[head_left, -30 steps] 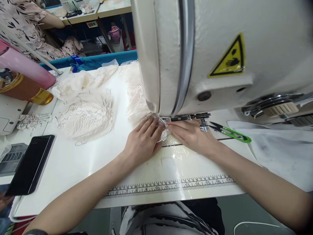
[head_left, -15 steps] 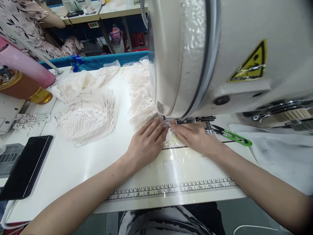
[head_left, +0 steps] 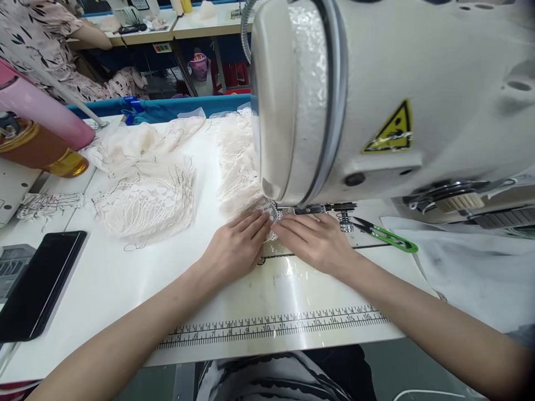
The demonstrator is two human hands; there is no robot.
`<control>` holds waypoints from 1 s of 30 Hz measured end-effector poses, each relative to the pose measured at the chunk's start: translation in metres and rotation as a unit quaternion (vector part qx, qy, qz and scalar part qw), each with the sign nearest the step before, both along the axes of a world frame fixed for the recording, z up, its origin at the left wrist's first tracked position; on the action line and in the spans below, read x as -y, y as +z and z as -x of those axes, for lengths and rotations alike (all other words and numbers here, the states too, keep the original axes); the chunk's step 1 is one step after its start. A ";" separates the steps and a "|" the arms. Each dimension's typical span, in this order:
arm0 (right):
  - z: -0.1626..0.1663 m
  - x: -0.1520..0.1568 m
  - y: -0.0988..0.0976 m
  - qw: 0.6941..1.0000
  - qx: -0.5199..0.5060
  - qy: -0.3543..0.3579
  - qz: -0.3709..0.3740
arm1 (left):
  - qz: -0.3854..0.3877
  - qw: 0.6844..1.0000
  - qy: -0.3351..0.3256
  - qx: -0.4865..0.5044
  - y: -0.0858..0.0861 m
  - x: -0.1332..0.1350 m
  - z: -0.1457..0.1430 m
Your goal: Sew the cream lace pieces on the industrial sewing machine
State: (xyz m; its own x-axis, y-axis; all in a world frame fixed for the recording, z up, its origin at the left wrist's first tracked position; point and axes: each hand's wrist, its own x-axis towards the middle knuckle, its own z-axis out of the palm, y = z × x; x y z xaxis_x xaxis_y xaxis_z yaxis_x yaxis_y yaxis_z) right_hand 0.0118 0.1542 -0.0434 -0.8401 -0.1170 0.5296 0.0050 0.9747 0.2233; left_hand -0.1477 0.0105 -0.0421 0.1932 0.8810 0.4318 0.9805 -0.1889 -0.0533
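Note:
My left hand [head_left: 236, 245] lies flat on a piece of cream lace [head_left: 271, 210] at the sewing machine [head_left: 288, 100], fingers stretched forward. From the other side, my right hand [head_left: 315, 242] rests with extended fingers beside the presser-foot attachment [head_left: 311, 210], its fingertips at the lace's edge. The two hands nearly meet in front of the machine head. Fingers and machine hide most of the lace under them, and the needle cannot be made out. More cream lace fabric [head_left: 238, 161] spreads out behind my left hand.
Green thread snips [head_left: 393, 238] lie right of my right hand, near white cloth [head_left: 472, 273]. To the left are a lace pile [head_left: 144, 206], a black phone [head_left: 42, 284] and bottles [head_left: 45, 145]. A printed ruler [head_left: 267, 328] runs along the front edge. Another person [head_left: 37, 50] sits beyond.
Both hands have shifted slightly left, and my right hand has come closer to my left. The camera view has also moved a little, showing more of the machine.

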 end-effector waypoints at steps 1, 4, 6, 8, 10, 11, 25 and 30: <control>0.002 0.002 0.001 1.000 -0.013 0.011 -0.007 | -0.002 1.000 0.002 -0.001 0.000 0.000 0.001; 0.007 0.005 0.004 0.998 -0.041 0.042 -0.023 | -0.007 1.000 0.006 -0.006 0.000 -0.002 0.002; 0.008 0.004 0.005 0.998 -0.043 0.046 -0.017 | -0.005 1.000 0.006 -0.014 0.000 -0.003 0.001; 0.006 0.002 0.004 0.998 -0.040 0.045 -0.005 | 0.001 1.000 0.011 -0.014 0.001 -0.003 0.000; 0.004 0.001 0.003 0.998 -0.036 0.043 0.004 | 0.005 1.000 0.020 -0.006 0.000 -0.002 -0.001; 0.003 0.000 0.003 0.998 -0.036 0.043 0.006 | 0.006 1.000 0.026 -0.001 0.000 -0.001 -0.002; -0.008 -0.006 -0.001 0.999 0.012 -0.015 0.040 | 0.011 0.996 0.081 -0.025 -0.001 -0.001 -0.017; -0.008 -0.011 -0.005 0.999 0.003 -0.011 0.049 | 0.018 0.996 0.083 -0.024 0.000 -0.003 -0.018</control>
State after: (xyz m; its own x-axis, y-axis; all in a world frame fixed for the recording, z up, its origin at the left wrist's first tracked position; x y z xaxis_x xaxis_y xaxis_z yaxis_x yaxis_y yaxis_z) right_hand 0.0199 0.1649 -0.0479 -0.8450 -0.0456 0.5328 0.0261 0.9916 0.1263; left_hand -0.1298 0.0130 -0.0426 0.0633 0.9173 0.3930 0.9949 -0.0269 -0.0977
